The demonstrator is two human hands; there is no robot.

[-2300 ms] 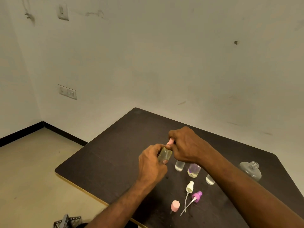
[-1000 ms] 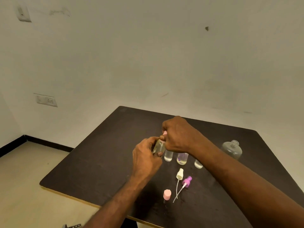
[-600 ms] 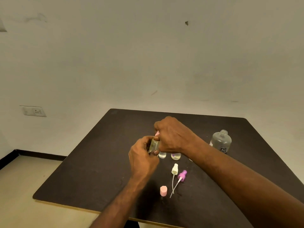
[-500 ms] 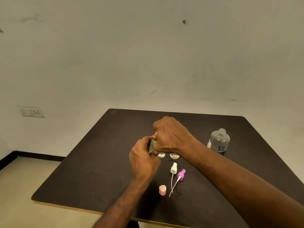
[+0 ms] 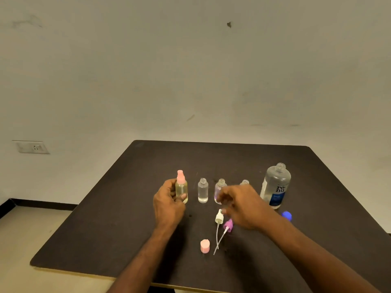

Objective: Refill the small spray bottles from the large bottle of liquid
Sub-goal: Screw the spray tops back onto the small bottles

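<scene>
Frame centre, my left hand (image 5: 169, 203): fingers wrapped around upright pink-topped spray bottle (image 5: 181, 188) on the table (image 5: 105, 218). My right hand (image 5: 241, 205): loosely open, empty, above white sprayer (image 5: 219, 217). Large bottle (image 5: 275, 186): centre right, uncapped.

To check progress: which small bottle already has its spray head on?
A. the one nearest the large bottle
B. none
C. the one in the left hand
C: the bottle in the left hand carries a pink spray head; the others stand open-necked.

Four small spray bottles (image 5: 203, 190), one large bottle (image 5: 275, 186), two loose spray heads (image 5: 219, 218), two caps (image 5: 204, 246).
</scene>
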